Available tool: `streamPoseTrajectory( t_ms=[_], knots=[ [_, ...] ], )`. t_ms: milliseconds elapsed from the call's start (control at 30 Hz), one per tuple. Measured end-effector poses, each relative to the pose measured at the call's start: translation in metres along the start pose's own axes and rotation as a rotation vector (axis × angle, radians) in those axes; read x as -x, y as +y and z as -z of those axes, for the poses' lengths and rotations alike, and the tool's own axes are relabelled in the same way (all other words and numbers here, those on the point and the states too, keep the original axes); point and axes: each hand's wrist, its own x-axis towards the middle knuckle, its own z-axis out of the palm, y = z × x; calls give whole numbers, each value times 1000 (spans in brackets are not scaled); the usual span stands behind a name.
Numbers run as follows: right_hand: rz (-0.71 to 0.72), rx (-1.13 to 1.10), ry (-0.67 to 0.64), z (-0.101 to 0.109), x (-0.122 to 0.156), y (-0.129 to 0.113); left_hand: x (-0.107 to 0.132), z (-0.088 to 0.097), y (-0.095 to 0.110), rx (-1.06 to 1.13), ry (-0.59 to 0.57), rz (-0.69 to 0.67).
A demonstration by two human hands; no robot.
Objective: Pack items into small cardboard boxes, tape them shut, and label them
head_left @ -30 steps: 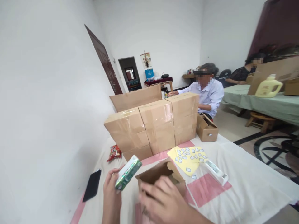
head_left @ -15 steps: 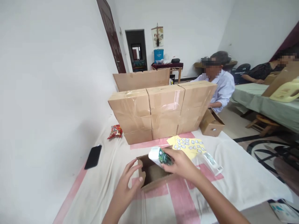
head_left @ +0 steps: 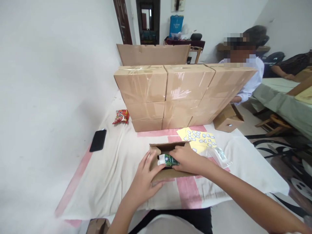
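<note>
A small open cardboard box (head_left: 165, 175) sits on the white and pink cloth in front of me. My right hand (head_left: 186, 159) is closed on a green and white packet (head_left: 167, 160) and holds it down inside the box. My left hand (head_left: 143, 180) rests on the box's left wall and front, fingers spread around it, steadying it.
A wall of taped cartons (head_left: 180, 94) stands across the table behind the box. A black phone (head_left: 97, 140) and a red snack bag (head_left: 121, 116) lie at the left. A yellow sticker sheet (head_left: 197, 138), a white tool (head_left: 221, 155) and another open box (head_left: 228, 118) lie at the right. A person sits behind the cartons.
The packet passed from my left hand to my right and went down into the box. My left hand moved onto the box's side. The camera tilted down.
</note>
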Motion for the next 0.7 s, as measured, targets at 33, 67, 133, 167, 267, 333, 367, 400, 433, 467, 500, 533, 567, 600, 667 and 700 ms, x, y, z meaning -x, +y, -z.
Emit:
streamPoseTrajectory(
  t_ms=[33, 67, 133, 167, 267, 333, 367, 400, 433, 467, 500, 533, 567, 600, 667, 700],
  knots=[
    [-12, 2, 13, -1, -1, 0, -2, -1, -2, -9, -16, 3],
    [-33, -4, 25, -2, -2, 1, -4, -3, -4, -11, -33, 16],
    [-102, -38, 22, -5, -5, 5, -6, -8, -9, -6, -75, 56],
    [-144, -60, 2, -8, -7, 7, -7, -10, -11, 5, -101, 80],
    [-223, -59, -108, -15, -16, 10, -9, -16, -14, 52, -153, 138],
    [-233, -13, -178, -20, -25, 9, -11, -19, -14, 69, -145, 153],
    [-237, 13, -208, -22, -30, 7, -12, -20, -13, 67, -133, 159],
    [-243, 36, -237, -25, -35, 5, -12, -21, -12, 64, -120, 164],
    [-253, 55, -268, -28, -40, 2, -13, -21, -12, 62, -112, 170],
    [-265, 75, -304, -31, -46, 0, -13, -22, -11, 64, -106, 175],
    [-275, 92, -342, -35, -51, -1, -13, -22, -11, 68, -102, 179],
    [-281, 102, -384, -39, -56, -2, -12, -23, -11, 72, -99, 178],
    [-281, 106, -423, -43, -61, -2, -11, -23, -11, 75, -99, 175],
    [-276, 105, -456, -47, -64, -1, -11, -23, -12, 74, -98, 173],
    [-257, 94, -496, -53, -68, 3, -8, -24, -12, 68, -97, 174],
    [-244, 85, -501, -56, -69, 6, -7, -25, -12, 65, -97, 176]
  ],
)
